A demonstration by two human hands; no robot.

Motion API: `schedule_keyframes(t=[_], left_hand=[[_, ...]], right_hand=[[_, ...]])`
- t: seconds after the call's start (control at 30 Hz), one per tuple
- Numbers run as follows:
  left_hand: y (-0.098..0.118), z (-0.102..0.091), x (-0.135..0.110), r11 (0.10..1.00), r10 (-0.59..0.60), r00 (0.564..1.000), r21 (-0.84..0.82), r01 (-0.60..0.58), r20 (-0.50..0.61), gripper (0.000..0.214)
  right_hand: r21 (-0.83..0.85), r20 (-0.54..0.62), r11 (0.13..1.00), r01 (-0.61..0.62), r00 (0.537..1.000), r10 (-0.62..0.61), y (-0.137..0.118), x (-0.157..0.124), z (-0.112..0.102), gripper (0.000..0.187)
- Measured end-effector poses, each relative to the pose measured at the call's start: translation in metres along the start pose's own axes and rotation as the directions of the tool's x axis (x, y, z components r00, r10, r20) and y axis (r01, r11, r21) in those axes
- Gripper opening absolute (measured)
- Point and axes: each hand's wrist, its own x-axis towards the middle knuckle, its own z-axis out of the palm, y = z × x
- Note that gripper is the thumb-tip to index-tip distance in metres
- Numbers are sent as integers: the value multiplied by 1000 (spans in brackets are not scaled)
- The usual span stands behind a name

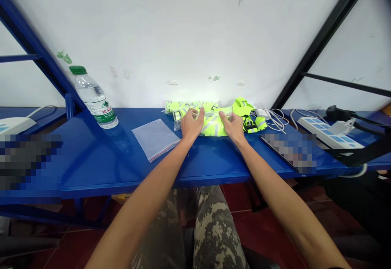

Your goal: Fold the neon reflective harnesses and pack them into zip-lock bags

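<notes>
A clear plastic bag (214,126) packed with neon-yellow reflective straps lies on the blue table near the wall. My left hand (192,124) is closed on its left end, thumb and fingers pinched together. Its right end is in my right hand (233,127), with the thumb on top and the fingers partly hidden. Behind it sit more bagged neon-yellow straps (179,106). Just right of my right hand are loose neon-yellow reflective straps (242,105) with black buckles. A stack of flat clear zip bags (155,139) lies left of my left hand.
A water bottle (97,102) with a green cap stands at the left. To the right are white cables (276,120), a blurred flat dark-edged object (290,151) and a power strip (330,134). The table's front edge (214,179) is above my legs.
</notes>
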Motion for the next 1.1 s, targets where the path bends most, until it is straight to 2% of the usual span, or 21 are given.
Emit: schedule_keyframes(t=[0.07,0.1,0.2,0.3,0.37,0.6,0.77,1.1], left_hand=[[-1,6,1,978,-147,987,-139,154,61,66],[-1,8,1,954,-184,977,-218,204,109,71],[-4,12,0,897,-156,967,-382,224,202,74],[-7,13,0,917,-149,973,-343,202,174,70],[-9,13,1,933,-165,976,-297,202,144,69],[-4,12,0,958,-165,979,-216,188,119,67],[0,9,-2,961,-169,978,-201,191,120,60],[2,8,-5,963,-144,986,-219,160,88,50]], right_hand=[[30,-62,999,-24,998,26,-2,-1,1,53],[62,-58,997,-34,998,38,-3,-2,3,53],[200,49,978,-58,998,49,-6,-9,10,54],[336,214,931,-142,974,71,-6,-15,19,60],[384,251,904,-189,963,95,-6,-16,22,61],[327,111,935,-141,988,110,-4,-13,21,55],[243,95,963,-113,991,92,-6,-13,19,54],[237,98,969,-62,994,39,-9,-14,19,53]])
